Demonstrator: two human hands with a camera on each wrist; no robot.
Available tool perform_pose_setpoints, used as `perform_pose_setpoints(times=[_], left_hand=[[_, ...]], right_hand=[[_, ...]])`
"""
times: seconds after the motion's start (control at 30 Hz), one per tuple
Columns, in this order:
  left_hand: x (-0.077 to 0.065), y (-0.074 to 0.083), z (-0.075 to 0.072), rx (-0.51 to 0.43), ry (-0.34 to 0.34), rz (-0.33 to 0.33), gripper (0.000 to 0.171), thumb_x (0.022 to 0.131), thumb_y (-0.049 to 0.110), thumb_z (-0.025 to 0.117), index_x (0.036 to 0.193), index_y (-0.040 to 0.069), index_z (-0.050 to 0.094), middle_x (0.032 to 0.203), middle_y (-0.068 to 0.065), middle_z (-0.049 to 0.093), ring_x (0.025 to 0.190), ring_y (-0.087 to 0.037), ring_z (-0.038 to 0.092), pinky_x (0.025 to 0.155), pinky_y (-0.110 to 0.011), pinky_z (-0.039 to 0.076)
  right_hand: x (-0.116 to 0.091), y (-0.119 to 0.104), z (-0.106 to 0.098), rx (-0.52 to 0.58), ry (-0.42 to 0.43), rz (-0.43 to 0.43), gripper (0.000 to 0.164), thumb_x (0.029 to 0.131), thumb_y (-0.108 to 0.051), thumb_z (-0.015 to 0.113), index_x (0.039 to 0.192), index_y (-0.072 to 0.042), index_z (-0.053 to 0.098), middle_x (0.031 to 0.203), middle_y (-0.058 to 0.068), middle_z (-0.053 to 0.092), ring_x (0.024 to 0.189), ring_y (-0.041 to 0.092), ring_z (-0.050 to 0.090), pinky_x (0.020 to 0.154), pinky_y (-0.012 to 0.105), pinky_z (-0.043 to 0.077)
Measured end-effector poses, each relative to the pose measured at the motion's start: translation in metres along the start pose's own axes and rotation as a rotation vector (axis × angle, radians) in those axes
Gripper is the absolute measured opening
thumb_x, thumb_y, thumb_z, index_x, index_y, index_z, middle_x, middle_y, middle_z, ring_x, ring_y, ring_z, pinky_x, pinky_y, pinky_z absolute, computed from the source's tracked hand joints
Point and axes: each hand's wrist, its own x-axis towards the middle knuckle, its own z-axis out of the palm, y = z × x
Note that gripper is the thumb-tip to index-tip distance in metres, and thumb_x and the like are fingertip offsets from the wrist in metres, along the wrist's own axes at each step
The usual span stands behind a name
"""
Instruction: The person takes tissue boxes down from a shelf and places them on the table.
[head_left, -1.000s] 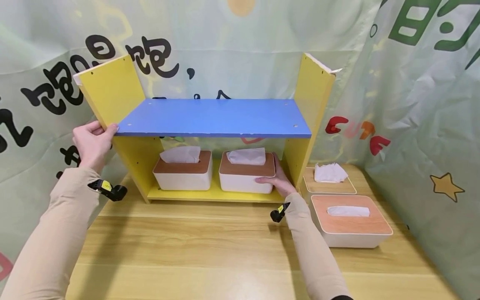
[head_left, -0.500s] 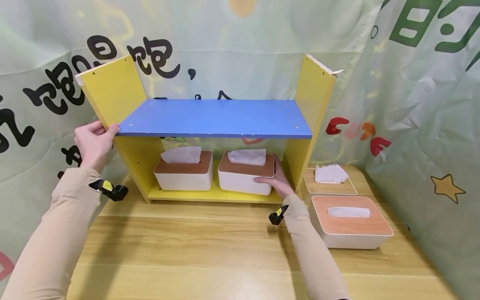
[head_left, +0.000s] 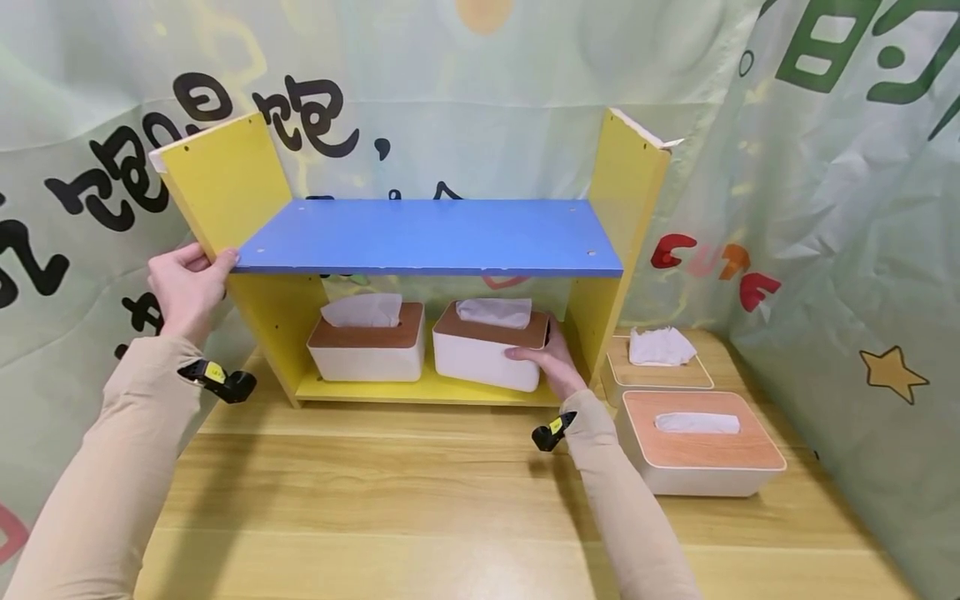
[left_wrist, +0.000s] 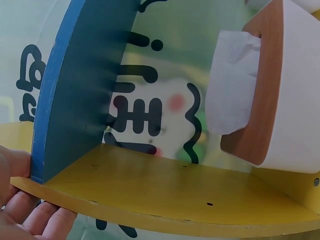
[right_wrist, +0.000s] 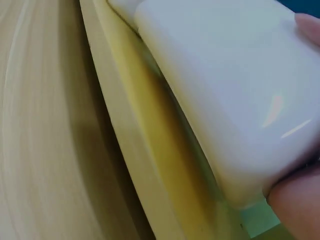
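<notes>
My left hand (head_left: 187, 287) grips the front edge of the yellow left side panel (head_left: 228, 183), beside the blue shelf board (head_left: 442, 237). In the left wrist view, its fingers (left_wrist: 52, 220) curl under the yellow panel at the board's corner. My right hand (head_left: 555, 360) holds the right end of a white tissue box (head_left: 480, 358) with a brown wood lid, thumb along its front. This box sits askew in the lower compartment, its right end toward the front. In the right wrist view the white box wall (right_wrist: 225, 90) overhangs the yellow bottom board (right_wrist: 165, 145).
A second tissue box (head_left: 367, 364) stands just left in the same compartment. Outside the shelf's right panel (head_left: 630, 192), a pink-lidded tissue box (head_left: 705, 479) and a light-wood-lidded one (head_left: 618, 354) stand on the wooden table (head_left: 390, 500). A printed cloth (head_left: 480, 142) hangs behind.
The tissue box in my right hand has shifted slightly left and turned, its right end coming toward the front. My right hand moved left with it; my left hand keeps its place.
</notes>
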Motion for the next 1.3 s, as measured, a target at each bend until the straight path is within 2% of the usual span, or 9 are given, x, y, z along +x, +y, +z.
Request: perform_pose_setpoints(times=[0.23, 0.5, 0.73, 0.87, 1.03, 1.13, 1.2, 1.27, 1.3], left_hand=[[0.000, -0.001, 0.001, -0.007, 0.009, -0.002, 0.054, 0.090, 0.025, 0.073, 0.139, 0.006, 0.059, 0.054, 0.039, 0.051, 0.062, 0.017, 0.056, 0.058, -0.004, 0.047], [0.001, -0.002, 0.001, -0.012, 0.010, -0.002, 0.054, 0.090, 0.024, 0.073, 0.139, 0.005, 0.059, 0.054, 0.038, 0.051, 0.062, 0.017, 0.056, 0.058, -0.004, 0.047], [0.000, -0.001, 0.001, -0.001, 0.014, 0.000, 0.053, 0.090, 0.024, 0.073, 0.138, 0.006, 0.060, 0.053, 0.038, 0.051, 0.061, 0.017, 0.055, 0.056, -0.005, 0.047], [0.001, -0.001, 0.001, 0.002, 0.017, 0.008, 0.053, 0.090, 0.024, 0.073, 0.138, 0.005, 0.060, 0.053, 0.039, 0.051, 0.060, 0.017, 0.055, 0.056, -0.005, 0.047], [0.001, -0.001, 0.001, 0.002, 0.014, 0.010, 0.053, 0.090, 0.024, 0.072, 0.138, 0.005, 0.060, 0.053, 0.039, 0.051, 0.060, 0.017, 0.055, 0.056, -0.005, 0.047], [0.001, -0.001, 0.002, 0.002, 0.011, 0.010, 0.053, 0.090, 0.024, 0.073, 0.138, 0.006, 0.059, 0.053, 0.039, 0.051, 0.060, 0.017, 0.055, 0.056, -0.005, 0.047], [0.001, -0.001, 0.002, 0.001, 0.010, 0.008, 0.053, 0.090, 0.024, 0.073, 0.138, 0.006, 0.059, 0.053, 0.039, 0.051, 0.060, 0.017, 0.055, 0.056, -0.005, 0.047], [0.000, 0.000, 0.001, 0.006, 0.011, 0.004, 0.053, 0.090, 0.024, 0.073, 0.138, 0.006, 0.060, 0.053, 0.039, 0.051, 0.060, 0.017, 0.055, 0.056, -0.005, 0.047], [0.000, 0.000, 0.001, 0.007, 0.011, 0.004, 0.053, 0.090, 0.024, 0.073, 0.138, 0.006, 0.060, 0.053, 0.039, 0.051, 0.060, 0.017, 0.055, 0.056, -0.005, 0.047]], right_hand=[[-0.002, -0.003, 0.007, -0.006, 0.039, 0.009, 0.122, 0.079, -0.011, 0.082, 0.163, -0.021, -0.006, 0.171, 0.004, -0.007, 0.159, 0.025, -0.001, 0.129, 0.050, 0.012], [-0.010, -0.002, 0.011, -0.008, 0.055, -0.060, 0.121, 0.074, -0.002, 0.083, 0.163, -0.017, 0.003, 0.171, 0.007, 0.005, 0.158, 0.026, 0.006, 0.129, 0.047, 0.016], [-0.023, -0.005, 0.006, 0.040, 0.031, -0.140, 0.116, 0.072, 0.004, 0.080, 0.162, -0.013, 0.009, 0.169, 0.011, 0.013, 0.156, 0.025, 0.013, 0.129, 0.047, 0.015], [-0.032, -0.008, 0.001, 0.057, 0.005, -0.153, 0.116, 0.071, 0.005, 0.079, 0.162, -0.013, 0.009, 0.168, 0.009, 0.015, 0.155, 0.024, 0.016, 0.128, 0.045, 0.016], [-0.044, -0.011, -0.004, 0.042, -0.023, -0.144, 0.118, 0.071, 0.004, 0.079, 0.163, -0.013, 0.006, 0.170, 0.008, 0.009, 0.157, 0.023, 0.011, 0.128, 0.046, 0.017], [-0.051, -0.010, -0.007, 0.046, -0.036, -0.138, 0.120, 0.070, 0.005, 0.079, 0.163, -0.014, 0.005, 0.171, 0.007, 0.008, 0.157, 0.022, 0.012, 0.123, 0.028, 0.029], [-0.055, -0.009, -0.008, 0.060, -0.040, -0.146, 0.121, 0.068, 0.007, 0.080, 0.163, -0.013, 0.007, 0.170, 0.007, 0.010, 0.154, 0.021, 0.019, 0.114, 0.018, 0.036], [-0.059, -0.008, -0.008, 0.089, -0.049, -0.160, 0.122, 0.066, 0.010, 0.080, 0.162, -0.013, 0.009, 0.169, 0.008, 0.015, 0.148, 0.019, 0.029, 0.102, 0.010, 0.042], [-0.061, -0.008, -0.008, 0.103, -0.053, -0.167, 0.121, 0.065, 0.011, 0.079, 0.162, -0.013, 0.010, 0.168, 0.009, 0.017, 0.144, 0.017, 0.033, 0.101, 0.011, 0.043]])
